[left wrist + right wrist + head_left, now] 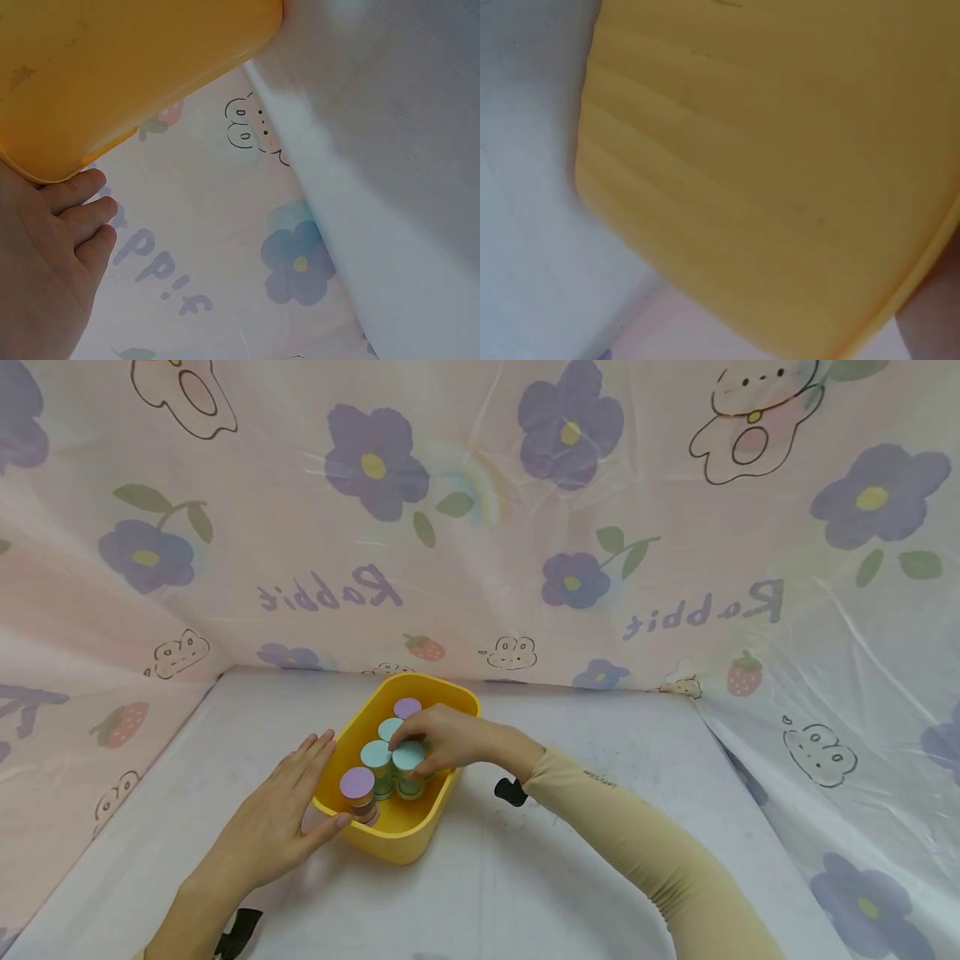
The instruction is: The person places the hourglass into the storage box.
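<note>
A yellow plastic bin (pixel 397 849) stands on the table, holding several small clear jars with round lids. A purple-lidded jar (pixel 357 783) is at its near end, light-blue-lidded ones in the middle, and another purple lid (pixel 407 707) at the far end. My right hand (pixel 448 737) reaches over the bin's right rim and grips a light-blue-lidded jar (pixel 409 755) between thumb and fingers; the jar is upright inside the bin. Fingers straight and thumb spread, my left hand (pixel 273 814) rests against the bin's left rim. Both wrist views show mostly the bin's outer wall (pixel 765 165).
A white sheet covers the table (pixel 570 877). Behind and at both sides hangs a pink curtain (pixel 480 552) printed with flowers and rabbits. Black straps (pixel 512 792) show at both wrists.
</note>
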{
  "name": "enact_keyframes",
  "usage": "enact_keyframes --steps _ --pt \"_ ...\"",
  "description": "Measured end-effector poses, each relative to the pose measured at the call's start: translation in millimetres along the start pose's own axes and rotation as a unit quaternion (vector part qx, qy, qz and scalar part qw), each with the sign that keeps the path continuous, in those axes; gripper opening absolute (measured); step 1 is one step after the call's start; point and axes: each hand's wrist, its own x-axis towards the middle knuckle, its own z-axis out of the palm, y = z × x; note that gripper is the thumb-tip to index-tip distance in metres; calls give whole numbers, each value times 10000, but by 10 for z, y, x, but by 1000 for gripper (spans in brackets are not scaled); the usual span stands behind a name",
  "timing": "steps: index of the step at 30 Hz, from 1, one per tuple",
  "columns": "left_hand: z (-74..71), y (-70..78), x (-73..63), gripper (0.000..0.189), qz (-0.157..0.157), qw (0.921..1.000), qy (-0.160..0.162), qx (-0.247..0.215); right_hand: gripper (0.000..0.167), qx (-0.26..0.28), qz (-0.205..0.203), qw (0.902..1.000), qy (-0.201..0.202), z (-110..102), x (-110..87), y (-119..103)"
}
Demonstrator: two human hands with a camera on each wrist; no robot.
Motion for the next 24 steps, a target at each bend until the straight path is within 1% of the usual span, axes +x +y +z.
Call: enact_keyframes --steps 4,9,17,24 --pt "5 -3 2 97 5 10000 26 5 39 -239 -6 9997 -109 3 33 -10" --pt "10 -6 0 97 16 10000 39 -18 39 -564 125 9980 -239 0 57 -33" --pt "8 -9 -3 97 58 10000 68 20 40 -649 321 9969 -314 -7 85 -44" --pt "10 -7 -11 97 57 10000 76 5 40 -688 359 9965 -302 13 104 -23"
